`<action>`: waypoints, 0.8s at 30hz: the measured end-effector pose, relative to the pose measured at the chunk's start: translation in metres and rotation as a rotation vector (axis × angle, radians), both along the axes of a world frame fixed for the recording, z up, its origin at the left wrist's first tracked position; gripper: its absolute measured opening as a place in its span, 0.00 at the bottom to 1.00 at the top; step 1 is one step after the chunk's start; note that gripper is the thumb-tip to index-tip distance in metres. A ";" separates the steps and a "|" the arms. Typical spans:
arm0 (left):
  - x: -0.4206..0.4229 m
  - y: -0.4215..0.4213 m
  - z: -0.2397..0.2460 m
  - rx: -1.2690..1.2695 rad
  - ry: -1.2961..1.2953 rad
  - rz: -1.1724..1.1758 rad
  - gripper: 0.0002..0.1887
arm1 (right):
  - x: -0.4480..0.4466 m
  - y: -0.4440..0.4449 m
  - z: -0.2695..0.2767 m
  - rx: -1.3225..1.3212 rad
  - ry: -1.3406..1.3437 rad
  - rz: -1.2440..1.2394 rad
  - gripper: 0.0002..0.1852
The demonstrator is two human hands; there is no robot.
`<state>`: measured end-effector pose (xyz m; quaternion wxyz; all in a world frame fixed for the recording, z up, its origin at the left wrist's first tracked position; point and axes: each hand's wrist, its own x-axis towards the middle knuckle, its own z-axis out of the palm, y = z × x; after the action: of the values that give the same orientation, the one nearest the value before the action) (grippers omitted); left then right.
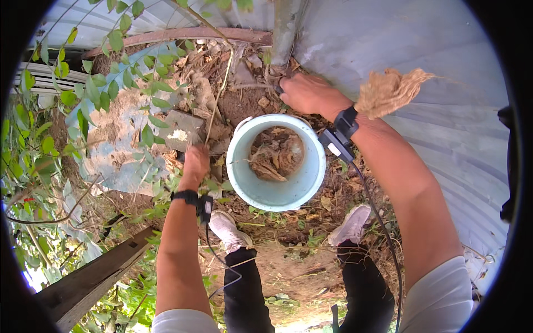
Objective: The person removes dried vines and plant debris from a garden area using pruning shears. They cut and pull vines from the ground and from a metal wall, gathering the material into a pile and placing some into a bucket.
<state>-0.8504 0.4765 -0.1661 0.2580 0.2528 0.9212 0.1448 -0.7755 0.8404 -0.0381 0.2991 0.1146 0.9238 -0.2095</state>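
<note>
A pale blue plastic bucket (275, 204) stands on the soil between my arms, with dry leaves (275, 156) at its bottom. My left hand (197, 164) is closed around the lower part of a thin leafy stem (225, 83), left of the bucket. Beyond the bucket's right rim, my right hand (300, 92) reaches down to the litter at the foot of the metal wall; its fingertips are at a small dark object that I cannot identify. A dried, crumpled leaf bunch (389, 92) appears over my right wrist.
Corrugated metal sheeting (416, 62) rises at the right and back. A dirt-covered blue sheet (112, 141) lies at the left, near a grey brick-like block (183, 129). Leafy branches (100, 89) hang over the left side. A wooden beam (100, 270) slants at the lower left.
</note>
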 end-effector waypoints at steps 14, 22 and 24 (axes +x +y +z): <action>-0.038 0.081 0.055 -0.027 0.115 -0.077 0.12 | 0.027 0.008 -0.002 -0.269 0.249 -0.129 0.17; 0.095 -0.201 0.138 -0.402 -0.130 0.220 0.15 | 0.042 0.003 -0.008 -0.327 0.222 -0.160 0.15; 0.102 -0.224 0.141 -0.345 -0.132 0.018 0.16 | 0.040 0.002 -0.013 -0.261 0.349 -0.149 0.15</action>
<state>-0.7482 0.2528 -0.0247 0.3560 0.1866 0.9157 0.0032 -0.7359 0.8425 -0.0509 0.1310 0.1047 0.9156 -0.3655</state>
